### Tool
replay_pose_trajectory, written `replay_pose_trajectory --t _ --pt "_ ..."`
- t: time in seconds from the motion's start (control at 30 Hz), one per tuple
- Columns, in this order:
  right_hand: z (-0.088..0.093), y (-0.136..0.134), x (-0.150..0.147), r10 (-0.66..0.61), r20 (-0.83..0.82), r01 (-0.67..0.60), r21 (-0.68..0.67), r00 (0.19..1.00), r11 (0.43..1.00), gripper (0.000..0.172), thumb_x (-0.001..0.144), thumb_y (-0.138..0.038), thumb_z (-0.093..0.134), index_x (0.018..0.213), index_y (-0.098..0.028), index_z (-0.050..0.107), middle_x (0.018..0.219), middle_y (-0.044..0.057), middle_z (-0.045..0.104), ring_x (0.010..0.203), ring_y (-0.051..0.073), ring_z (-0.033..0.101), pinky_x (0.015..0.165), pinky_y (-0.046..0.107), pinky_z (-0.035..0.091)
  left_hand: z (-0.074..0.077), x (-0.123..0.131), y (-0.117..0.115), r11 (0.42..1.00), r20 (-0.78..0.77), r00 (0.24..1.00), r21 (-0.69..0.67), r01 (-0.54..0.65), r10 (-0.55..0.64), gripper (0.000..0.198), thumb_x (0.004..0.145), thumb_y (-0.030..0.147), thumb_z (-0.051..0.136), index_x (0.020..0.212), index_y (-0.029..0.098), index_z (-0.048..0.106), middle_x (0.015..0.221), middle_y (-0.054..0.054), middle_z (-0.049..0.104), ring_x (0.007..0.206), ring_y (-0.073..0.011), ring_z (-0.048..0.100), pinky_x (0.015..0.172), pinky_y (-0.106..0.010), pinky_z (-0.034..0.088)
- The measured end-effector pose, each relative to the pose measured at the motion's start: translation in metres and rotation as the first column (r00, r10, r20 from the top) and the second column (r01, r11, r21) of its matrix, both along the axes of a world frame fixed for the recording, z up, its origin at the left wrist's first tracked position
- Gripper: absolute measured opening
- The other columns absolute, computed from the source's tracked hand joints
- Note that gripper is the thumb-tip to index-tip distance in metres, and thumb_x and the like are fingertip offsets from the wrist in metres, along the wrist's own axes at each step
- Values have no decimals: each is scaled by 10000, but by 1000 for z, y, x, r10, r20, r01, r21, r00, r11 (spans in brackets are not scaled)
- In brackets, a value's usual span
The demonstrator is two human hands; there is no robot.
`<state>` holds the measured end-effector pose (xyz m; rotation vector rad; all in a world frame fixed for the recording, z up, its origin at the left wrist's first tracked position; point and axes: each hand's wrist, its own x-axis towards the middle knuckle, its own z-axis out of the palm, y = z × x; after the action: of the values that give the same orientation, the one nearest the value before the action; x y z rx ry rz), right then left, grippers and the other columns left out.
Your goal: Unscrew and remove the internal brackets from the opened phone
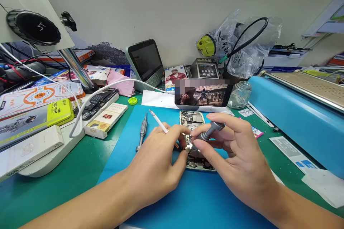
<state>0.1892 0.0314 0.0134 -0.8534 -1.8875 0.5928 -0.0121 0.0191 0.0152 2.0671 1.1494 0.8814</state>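
Observation:
An opened smartphone lies on a blue mat, its inner boards and metal plates showing. Over its lower half, my right hand is closed around a dark grey precision screwdriver, tilted with its tip toward the phone; the tip itself is hidden. My left hand rests at the phone's left side, thumb and index fingertips on it. A lit-looking white cigarette is clamped between its fingers, the orange filter pointing at the phone. A second screwdriver lies on the mat beyond my left hand.
A phone playing a video leans behind the mat. Left are a cigarette pack, battery boxes and a microscope stand. A glass jar and a blue machine stand right. A white cable arcs across the left.

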Motion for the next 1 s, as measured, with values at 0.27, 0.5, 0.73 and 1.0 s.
replay_pose_trajectory --t 0.27,0.5,0.73,1.0 --pt "0 -1 0 23 -6 -23 5 1000 1000 512 996 -128 651 1410 -362 460 1077 0 733 959 149 791 830 249 706 -2 0 2 1000 -26 1000 5 2 -2 236 923 79 581 1082 250 547 1002 11 680 940 -237 551 824 -389 398" --pt "1 1 1 15 -18 -15 12 1000 1000 509 989 -130 662 1395 -362 462 1091 5 724 965 148 792 842 248 706 -3 1 2 999 -60 998 45 16 -13 249 926 62 563 1087 251 534 981 13 671 941 -244 550 816 -388 396" --pt "2 0 1 4 -13 -3 23 1000 1000 512 985 -126 665 1392 -360 462 1083 4 722 990 142 785 842 228 702 -5 0 2 998 -56 998 61 15 -11 251 939 51 552 1098 244 532 947 9 671 918 -236 563 801 -364 416" --pt "4 2 4 -16 -17 16 9 1000 1000 496 983 -124 670 1374 -346 461 1053 -4 726 931 133 783 767 201 698 -4 -1 2 1000 -21 1000 10 -2 2 351 911 69 576 1211 246 540 964 11 676 951 -244 565 808 -370 426"
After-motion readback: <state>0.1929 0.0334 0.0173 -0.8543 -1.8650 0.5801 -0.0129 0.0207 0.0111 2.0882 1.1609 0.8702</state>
